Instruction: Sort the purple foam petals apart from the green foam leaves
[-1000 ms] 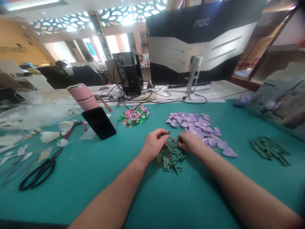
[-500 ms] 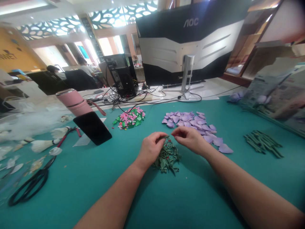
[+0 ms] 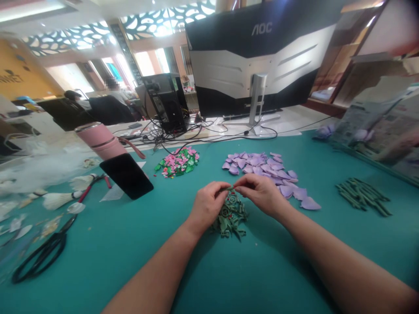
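My left hand (image 3: 208,203) and my right hand (image 3: 258,192) meet fingertip to fingertip just above a small heap of dark green leaf-shaped plastic pieces (image 3: 231,216) on the teal table cover (image 3: 131,244). Both hands are closed in a pinch on one small green piece (image 3: 231,189) held between them. Behind my right hand lies a spread of lilac petal pieces (image 3: 265,170). A pile of pink and green bits (image 3: 178,161) sits further back on the left.
A bundle of green stems (image 3: 362,196) lies at the right. A black phone (image 3: 127,175) leans by a pink flask (image 3: 100,140). Black scissors (image 3: 41,253), shuttlecocks (image 3: 59,198) and feathers occupy the left. A monitor (image 3: 262,56) and cables stand behind. People sit far back left.
My right hand rose from the green heap and closed in toward my left hand, until the fingertips met on the small green piece. The view shifted slightly.
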The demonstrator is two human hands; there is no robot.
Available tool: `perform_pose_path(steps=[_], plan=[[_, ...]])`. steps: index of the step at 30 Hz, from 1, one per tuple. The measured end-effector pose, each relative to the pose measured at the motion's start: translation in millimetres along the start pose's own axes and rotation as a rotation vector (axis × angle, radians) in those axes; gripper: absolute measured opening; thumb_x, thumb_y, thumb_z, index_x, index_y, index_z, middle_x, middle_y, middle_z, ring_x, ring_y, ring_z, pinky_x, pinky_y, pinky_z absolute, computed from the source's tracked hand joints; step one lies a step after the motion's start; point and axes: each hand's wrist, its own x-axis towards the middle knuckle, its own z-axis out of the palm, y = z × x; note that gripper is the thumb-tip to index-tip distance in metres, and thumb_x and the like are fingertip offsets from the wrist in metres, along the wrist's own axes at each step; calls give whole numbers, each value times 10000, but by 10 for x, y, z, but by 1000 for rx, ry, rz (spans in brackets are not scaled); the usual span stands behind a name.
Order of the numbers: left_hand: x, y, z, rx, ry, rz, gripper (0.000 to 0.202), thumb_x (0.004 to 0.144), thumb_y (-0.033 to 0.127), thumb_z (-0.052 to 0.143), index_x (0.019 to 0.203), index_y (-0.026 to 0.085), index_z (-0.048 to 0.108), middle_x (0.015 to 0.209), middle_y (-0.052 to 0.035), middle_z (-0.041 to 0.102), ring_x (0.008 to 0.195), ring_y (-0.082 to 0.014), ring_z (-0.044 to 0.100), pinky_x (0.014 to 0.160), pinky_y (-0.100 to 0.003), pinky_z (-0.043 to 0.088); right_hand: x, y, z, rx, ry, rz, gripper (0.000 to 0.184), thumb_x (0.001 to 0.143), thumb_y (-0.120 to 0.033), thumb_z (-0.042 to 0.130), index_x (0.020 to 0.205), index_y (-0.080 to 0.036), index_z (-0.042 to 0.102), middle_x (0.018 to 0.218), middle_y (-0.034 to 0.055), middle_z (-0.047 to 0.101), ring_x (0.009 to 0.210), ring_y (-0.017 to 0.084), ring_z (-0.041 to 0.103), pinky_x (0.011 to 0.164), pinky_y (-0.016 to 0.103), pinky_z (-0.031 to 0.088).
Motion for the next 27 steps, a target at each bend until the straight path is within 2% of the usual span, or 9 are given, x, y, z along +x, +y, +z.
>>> perform_pose_path(steps=[11,27], plan=[[-3,30,-20,100,-10,52,141,913,196,591,996,205,704,954,-31,707,910,-182,644,837,-301,475,-21,-22,10,-152,0,-120,64,839,-205,650,813,-218,707,764,3,689,724,147,616,640,258,430],[-41,4,12,222,-11,108,147,952,219,539,1009,206,675,973,-37,705,910,-189,644,831,-310,478,-42,-82,16,-258,5,-188,76,842,-162,650,795,-208,688,764,10,680,725,146,614,649,244,422]])
